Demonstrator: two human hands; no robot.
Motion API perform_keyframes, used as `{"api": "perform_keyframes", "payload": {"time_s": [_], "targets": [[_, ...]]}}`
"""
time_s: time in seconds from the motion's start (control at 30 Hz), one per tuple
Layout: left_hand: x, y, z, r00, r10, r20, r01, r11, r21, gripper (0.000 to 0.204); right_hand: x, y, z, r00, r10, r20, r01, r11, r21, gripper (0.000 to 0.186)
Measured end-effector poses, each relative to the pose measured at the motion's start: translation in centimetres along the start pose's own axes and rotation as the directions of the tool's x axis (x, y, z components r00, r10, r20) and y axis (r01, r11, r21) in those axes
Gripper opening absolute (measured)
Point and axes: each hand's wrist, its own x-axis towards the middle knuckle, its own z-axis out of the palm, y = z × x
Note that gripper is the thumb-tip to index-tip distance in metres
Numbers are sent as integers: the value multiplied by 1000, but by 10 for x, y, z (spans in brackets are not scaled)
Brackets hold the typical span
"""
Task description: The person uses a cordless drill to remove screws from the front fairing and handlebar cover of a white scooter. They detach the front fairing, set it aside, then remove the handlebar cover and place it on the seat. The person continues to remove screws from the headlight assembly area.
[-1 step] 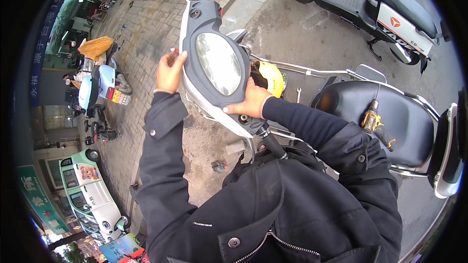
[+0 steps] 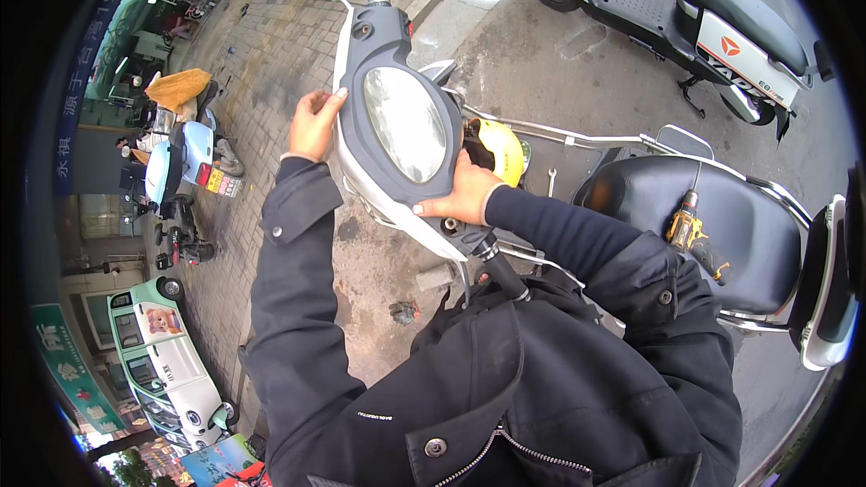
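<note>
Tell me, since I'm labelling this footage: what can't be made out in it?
All in the head view:
- Right grip: most of its fingers are hidden behind the headlight unit.
- Back of the headlight unit: hidden by its own front.
- Yellow thing: partly covered by the right grip and headlight unit; full shape unclear.
- White scooter: handlebar cut off by the top edge.
- Dark lump on the ground: too small to identify.

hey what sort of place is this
Likely a roadside beside shopfronts, seemingly doubling as an outdoor work spot: there's brick paving, a parked van, and a yellow drill lying on a scooter's black seat.
</note>
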Motion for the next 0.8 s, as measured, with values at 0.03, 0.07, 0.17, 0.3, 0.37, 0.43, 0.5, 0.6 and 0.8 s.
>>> {"api": "perform_keyframes", "payload": {"time_s": [0.03,0.07,0.17,0.3,0.37,0.43,0.5,0.6,0.8], "targets": [[26,0,0,998,-56,27,55,998,37,95,-1,-1,-2,1000,-7,8,7,1000,18,133],[48,3,-1,995,-52,81,50,998,25,97,-2,-1,-3,1000,-5,14,4,999,49,133],[97,19,6,973,2,232,13,998,-62,94,-5,-3,-6,999,-26,-37,29,995,91,137],[141,31,14,876,126,466,-100,992,-80,80,-9,-3,-6,998,-7,-55,15,990,139,144],[151,22,16,843,161,513,-94,984,-154,75,-12,-4,-6,998,47,-36,-41,989,140,145],[157,11,17,830,230,508,-133,966,-220,75,-14,-6,-6,995,99,-21,-94,983,157,142],[160,2,12,808,277,520,-150,950,-274,77,-16,-7,-6,993,114,-9,-111,978,174,139],[157,0,-2,775,329,540,-272,944,-185,77,-16,-8,-11,990,141,14,-142,985,98,136],[142,2,-9,787,308,535,-157,938,-309,76,-18,-5,-15,992,125,27,-127,987,94,135]]}}
